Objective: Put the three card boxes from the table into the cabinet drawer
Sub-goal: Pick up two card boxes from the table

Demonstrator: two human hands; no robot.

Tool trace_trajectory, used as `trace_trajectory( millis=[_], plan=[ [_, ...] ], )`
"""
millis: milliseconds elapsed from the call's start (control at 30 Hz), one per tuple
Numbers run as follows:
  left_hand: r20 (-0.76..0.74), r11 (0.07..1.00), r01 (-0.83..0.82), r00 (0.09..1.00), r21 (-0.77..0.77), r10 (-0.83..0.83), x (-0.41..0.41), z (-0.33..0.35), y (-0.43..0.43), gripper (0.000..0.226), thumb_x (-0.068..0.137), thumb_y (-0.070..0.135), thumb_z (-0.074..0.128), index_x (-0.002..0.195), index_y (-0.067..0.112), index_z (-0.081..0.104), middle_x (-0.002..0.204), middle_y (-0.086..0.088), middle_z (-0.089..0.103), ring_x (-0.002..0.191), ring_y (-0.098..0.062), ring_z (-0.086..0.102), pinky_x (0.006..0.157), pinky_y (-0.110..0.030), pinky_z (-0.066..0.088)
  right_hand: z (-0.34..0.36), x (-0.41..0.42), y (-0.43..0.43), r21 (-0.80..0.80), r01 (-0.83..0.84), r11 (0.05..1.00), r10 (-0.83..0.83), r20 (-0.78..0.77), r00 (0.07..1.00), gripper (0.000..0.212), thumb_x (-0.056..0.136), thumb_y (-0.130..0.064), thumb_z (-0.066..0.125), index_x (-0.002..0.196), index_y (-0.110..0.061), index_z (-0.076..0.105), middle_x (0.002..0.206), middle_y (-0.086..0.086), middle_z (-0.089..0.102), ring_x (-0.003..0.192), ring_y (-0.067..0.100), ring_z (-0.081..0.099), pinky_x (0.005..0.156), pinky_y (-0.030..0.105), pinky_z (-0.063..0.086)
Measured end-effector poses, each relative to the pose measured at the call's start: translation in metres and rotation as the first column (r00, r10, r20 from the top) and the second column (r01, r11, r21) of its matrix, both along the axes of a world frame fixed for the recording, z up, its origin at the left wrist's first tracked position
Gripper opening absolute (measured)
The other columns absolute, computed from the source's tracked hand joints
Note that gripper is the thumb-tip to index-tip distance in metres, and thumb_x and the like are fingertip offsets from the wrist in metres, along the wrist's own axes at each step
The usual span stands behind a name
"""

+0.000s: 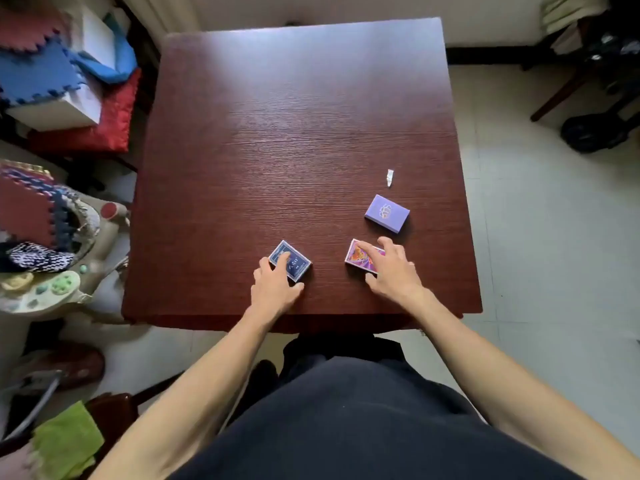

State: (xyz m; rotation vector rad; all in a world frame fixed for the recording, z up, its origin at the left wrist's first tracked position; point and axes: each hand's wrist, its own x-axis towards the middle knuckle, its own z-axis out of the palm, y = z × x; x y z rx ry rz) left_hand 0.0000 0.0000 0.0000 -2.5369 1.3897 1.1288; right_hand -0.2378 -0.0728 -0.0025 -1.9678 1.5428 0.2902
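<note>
Three card boxes lie on the dark red wooden table (298, 133) near its front edge. My left hand (275, 284) rests over the dark blue card box (294, 263), with fingers on its left side and top and the thumb at its near right corner. My right hand (391, 270) covers the near half of the pink and orange card box (356, 256), fingers on top, thumb at its near edge. Both boxes still lie flat on the table. The purple card box (387, 213) sits untouched just beyond my right hand. No cabinet drawer is in view.
A small white paper scrap (390, 177) lies beyond the purple box. Foam mats, a red cushion (104, 126) and toys crowd the floor left of the table. A chair (568, 88) and dark gear stand at the back right on the tiled floor.
</note>
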Motion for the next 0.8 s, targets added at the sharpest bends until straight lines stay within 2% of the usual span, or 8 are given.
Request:
trace_trajectory(
  millis=[133, 233, 333, 433, 567, 633, 700, 800],
  plan=[
    [0.188, 0.994, 0.11, 0.976, -0.006, -0.107, -0.004, -0.01, -0.024, 0.081, 0.074, 0.048, 0.069, 0.142, 0.036, 0.026, 0.148, -0.013, 0.021, 0.129, -0.036, 0.031, 0.097, -0.057, 0.042, -0.012, 0.026, -0.016, 0.06, -0.172, 0.983, 0.179, -0.133, 0.975, 0.083, 0.089, -0.023, 0.063, 0.155, -0.047, 0.021, 0.164, 0.005, 0.009, 0.149, 0.034, 0.012, 0.1, 0.062, 0.043],
    [0.237, 0.988, 0.151, 0.961, -0.006, -0.146, -0.001, -0.023, -0.03, 0.092, 0.071, 0.045, 0.073, 0.146, 0.038, 0.02, 0.153, -0.016, 0.014, 0.133, -0.039, 0.025, 0.096, -0.059, 0.042, -0.025, 0.032, -0.015, 0.054, -0.189, 0.981, 0.195, -0.174, 0.965, 0.074, 0.089, -0.02, 0.063, 0.152, -0.042, 0.032, 0.161, 0.007, 0.018, 0.145, 0.034, 0.02, 0.099, 0.059, 0.047],
    [0.241, 0.954, 0.3, 0.927, -0.008, -0.289, 0.008, -0.028, -0.038, 0.099, 0.072, 0.037, 0.075, 0.149, 0.041, 0.013, 0.16, -0.013, 0.002, 0.142, -0.039, 0.015, 0.099, -0.06, 0.041, -0.03, 0.033, -0.016, -0.006, -0.183, 0.983, 0.178, -0.19, 0.966, 0.067, 0.089, -0.017, 0.062, 0.148, -0.038, 0.039, 0.152, 0.008, 0.029, 0.135, 0.032, 0.032, 0.091, 0.055, 0.052],
    [0.224, 0.905, 0.426, 0.883, -0.01, -0.413, 0.014, -0.029, -0.041, 0.088, 0.076, 0.03, 0.072, 0.148, 0.039, 0.021, 0.16, -0.011, 0.009, 0.143, -0.037, 0.015, 0.101, -0.056, 0.042, -0.03, 0.033, -0.016, -0.033, -0.186, 0.982, 0.177, -0.19, 0.966, 0.065, 0.09, -0.016, 0.062, 0.147, -0.039, 0.041, 0.145, 0.008, 0.036, 0.128, 0.032, 0.039, 0.088, 0.052, 0.054],
    [0.204, 0.879, 0.474, 0.866, -0.053, -0.456, 0.02, -0.028, -0.042, 0.06, 0.077, 0.027, 0.069, 0.133, 0.029, 0.045, 0.153, -0.01, 0.025, 0.135, -0.035, 0.026, 0.096, -0.048, 0.049, -0.027, 0.033, -0.016, -0.022, -0.184, 0.983, 0.178, -0.162, 0.971, 0.065, 0.09, -0.012, 0.062, 0.147, -0.038, 0.044, 0.142, 0.007, 0.039, 0.126, 0.032, 0.04, 0.089, 0.051, 0.054],
    [0.168, 0.886, 0.456, 0.883, -0.083, -0.439, 0.022, -0.026, -0.039, 0.055, 0.076, 0.028, 0.069, 0.127, 0.028, 0.049, 0.149, -0.008, 0.028, 0.133, -0.033, 0.027, 0.091, -0.046, 0.052, -0.026, 0.03, -0.011, -0.005, -0.123, 0.992, 0.122, -0.105, 0.987, 0.063, 0.091, -0.01, 0.06, 0.145, -0.038, 0.046, 0.141, 0.007, 0.04, 0.126, 0.032, 0.04, 0.09, 0.052, 0.054],
    [0.092, 0.912, 0.389, 0.92, -0.129, -0.38, 0.025, -0.021, -0.034, 0.053, 0.075, 0.03, 0.07, 0.125, 0.029, 0.052, 0.146, -0.005, 0.03, 0.132, -0.031, 0.028, 0.085, -0.043, 0.054, -0.025, 0.024, -0.001, 0.029, 0.039, 0.999, -0.039, 0.016, 0.999, 0.06, 0.091, -0.009, 0.058, 0.143, -0.038, 0.05, 0.14, 0.006, 0.042, 0.126, 0.032, 0.04, 0.094, 0.051, 0.052],
    [-0.092, 0.956, 0.209, 0.968, -0.207, -0.232, 0.028, -0.014, -0.019, 0.051, 0.074, 0.038, 0.071, 0.122, 0.034, 0.055, 0.14, -0.001, 0.036, 0.129, -0.027, 0.034, 0.092, -0.039, 0.048, -0.022, 0.009, 0.022, 0.146, 0.36, 0.922, -0.385, 0.232, 0.893, 0.059, 0.091, -0.017, 0.065, 0.143, -0.042, 0.05, 0.133, 0.005, 0.046, 0.122, 0.027, 0.049, 0.102, 0.036, 0.044]
  ],
)
